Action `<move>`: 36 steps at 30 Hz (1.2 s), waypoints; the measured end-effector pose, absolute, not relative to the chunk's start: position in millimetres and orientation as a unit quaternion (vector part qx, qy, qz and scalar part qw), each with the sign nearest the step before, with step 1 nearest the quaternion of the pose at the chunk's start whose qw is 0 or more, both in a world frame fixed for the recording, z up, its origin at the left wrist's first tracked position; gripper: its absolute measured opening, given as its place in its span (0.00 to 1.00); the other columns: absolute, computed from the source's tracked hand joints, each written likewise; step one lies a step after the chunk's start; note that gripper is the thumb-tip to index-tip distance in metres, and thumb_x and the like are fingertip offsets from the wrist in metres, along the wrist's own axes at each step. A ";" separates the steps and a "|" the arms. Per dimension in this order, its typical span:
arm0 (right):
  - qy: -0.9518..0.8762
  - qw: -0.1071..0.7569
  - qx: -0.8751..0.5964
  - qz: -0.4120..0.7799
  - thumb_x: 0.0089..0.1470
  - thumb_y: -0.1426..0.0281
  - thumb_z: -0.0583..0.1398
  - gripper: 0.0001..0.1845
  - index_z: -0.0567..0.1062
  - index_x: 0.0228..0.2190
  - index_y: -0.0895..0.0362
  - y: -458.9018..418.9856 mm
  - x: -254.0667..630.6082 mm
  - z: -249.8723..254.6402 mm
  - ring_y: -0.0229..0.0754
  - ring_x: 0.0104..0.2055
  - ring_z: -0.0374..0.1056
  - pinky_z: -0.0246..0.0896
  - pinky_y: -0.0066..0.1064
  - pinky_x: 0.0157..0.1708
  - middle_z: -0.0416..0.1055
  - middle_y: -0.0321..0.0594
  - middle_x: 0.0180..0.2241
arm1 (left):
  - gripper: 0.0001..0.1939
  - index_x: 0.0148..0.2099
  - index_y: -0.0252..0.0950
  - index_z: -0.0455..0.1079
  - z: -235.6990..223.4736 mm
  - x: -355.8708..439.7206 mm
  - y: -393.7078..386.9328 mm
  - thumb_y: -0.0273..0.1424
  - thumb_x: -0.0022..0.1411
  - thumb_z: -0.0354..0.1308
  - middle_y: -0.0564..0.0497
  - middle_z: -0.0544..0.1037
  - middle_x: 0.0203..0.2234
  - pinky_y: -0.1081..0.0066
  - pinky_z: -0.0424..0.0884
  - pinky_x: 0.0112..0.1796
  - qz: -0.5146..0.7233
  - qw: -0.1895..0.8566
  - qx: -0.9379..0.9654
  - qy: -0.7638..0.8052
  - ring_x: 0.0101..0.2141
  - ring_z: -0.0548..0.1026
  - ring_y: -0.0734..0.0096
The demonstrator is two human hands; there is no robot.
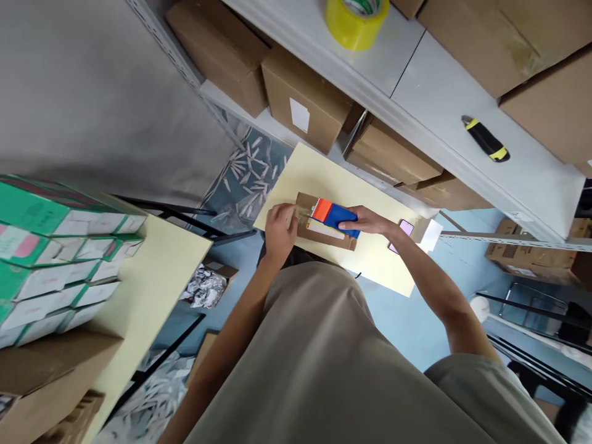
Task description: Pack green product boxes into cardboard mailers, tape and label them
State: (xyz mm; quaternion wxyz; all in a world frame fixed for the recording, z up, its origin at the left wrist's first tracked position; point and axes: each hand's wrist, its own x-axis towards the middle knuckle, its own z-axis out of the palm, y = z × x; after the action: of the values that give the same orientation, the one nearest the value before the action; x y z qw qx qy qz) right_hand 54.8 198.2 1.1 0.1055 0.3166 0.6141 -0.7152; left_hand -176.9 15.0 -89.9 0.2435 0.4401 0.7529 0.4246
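My right hand [367,220] is closed on a blue and orange box-shaped item [340,217], with its thumb and fingers at the blue end. The item is over a brown cardboard piece [348,242] on the pale yellow table [303,163]. A white and yellow strip shows below the item. My left hand [281,229] is at the left end of the cardboard, fingers bent and drawn together. By its fingertips is something clear and shiny, too small to make out. Part of the cardboard is hidden under the item and my left hand.
A phone [401,235] lies right of my right hand. Above, a shelf [402,68] carries yellow tape [357,23], a utility knife [485,139] and cartons. More cardboard boxes [305,92] stand behind the table. Green and white boxes [60,259] are stacked on the left table.
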 end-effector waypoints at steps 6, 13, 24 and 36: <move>0.614 0.153 0.325 -0.703 0.51 0.46 0.76 0.34 0.81 0.47 0.59 206.3 57.0 -1.9 0.42 0.31 0.79 0.78 0.31 0.31 0.82 0.39 0.32 | 0.33 0.49 0.36 0.81 -80.6 -162.5 21.3 0.60 0.74 0.53 0.42 0.86 0.42 0.67 0.78 0.33 0.511 0.530 0.219 0.640 0.37 0.83 0.61; 0.634 0.155 0.330 -0.682 0.50 0.47 0.77 0.36 0.81 0.51 0.59 201.3 54.7 1.0 0.42 0.33 0.78 0.78 0.32 0.32 0.82 0.39 0.35 | 0.29 0.40 0.37 0.80 -90.5 -158.4 39.4 0.60 0.65 0.64 0.46 0.80 0.28 0.69 0.72 0.28 0.490 0.611 0.180 0.595 0.29 0.78 0.66; 0.584 0.189 0.332 -0.716 0.50 0.46 0.77 0.34 0.79 0.46 0.57 196.8 51.2 4.1 0.45 0.35 0.82 0.81 0.34 0.36 0.84 0.40 0.34 | 0.19 0.39 0.37 0.81 -93.7 -158.6 47.2 0.49 0.63 0.66 0.50 0.80 0.28 0.71 0.69 0.28 0.495 0.557 0.207 0.633 0.26 0.74 0.71; 0.598 0.285 0.305 -0.685 0.56 0.43 0.72 0.29 0.82 0.39 0.57 210.5 42.6 22.0 0.43 0.31 0.80 0.74 0.31 0.32 0.83 0.39 0.30 | 0.13 0.40 0.36 0.83 -122.6 -229.9 26.8 0.41 0.63 0.66 0.50 0.84 0.30 0.71 0.77 0.36 0.500 0.331 0.218 0.770 0.32 0.79 0.68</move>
State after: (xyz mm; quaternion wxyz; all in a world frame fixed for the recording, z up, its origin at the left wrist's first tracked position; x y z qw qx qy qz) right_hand 42.6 210.5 22.0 0.2848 0.3049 0.5978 -0.6845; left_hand -229.9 26.8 -122.6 0.3308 0.2183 0.7702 0.4998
